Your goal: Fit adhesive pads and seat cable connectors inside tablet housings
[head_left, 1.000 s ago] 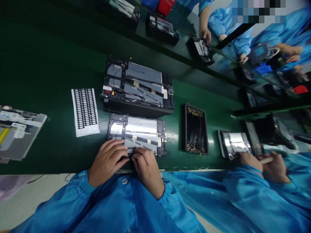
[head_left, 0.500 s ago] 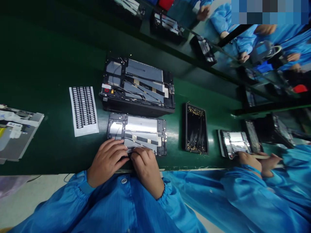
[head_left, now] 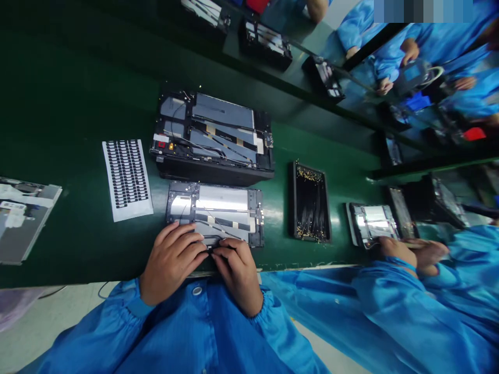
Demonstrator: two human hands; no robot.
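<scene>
An opened tablet [head_left: 221, 200] lies flat before me, its silver battery, black frame and taped ribbon cables exposed. My left hand [head_left: 171, 259] rests over its near left part, fingers curved onto the inside and thumb at the near edge, gripping it. My right hand [head_left: 238, 272] is closed in a pinch at the middle of that near edge, beside my left thumb. Whatever its fingertips pinch is too small and too hidden to name. Just beyond stands a stack of similar opened tablets [head_left: 222, 140] in a black holder.
A white sheet of black stickers [head_left: 132, 209] lies left, with a grey opened device [head_left: 15, 236] farther out. Right stands a black tray [head_left: 291, 208] of thin cables with gold ends. A co-worker's hands [head_left: 405, 254] work at another tablet [head_left: 374, 221]. Several devices line a raised shelf.
My right fingers have spread slightly and shifted a little right along the near edge. My left hand stays on the tablet. The whole view has turned slightly.
</scene>
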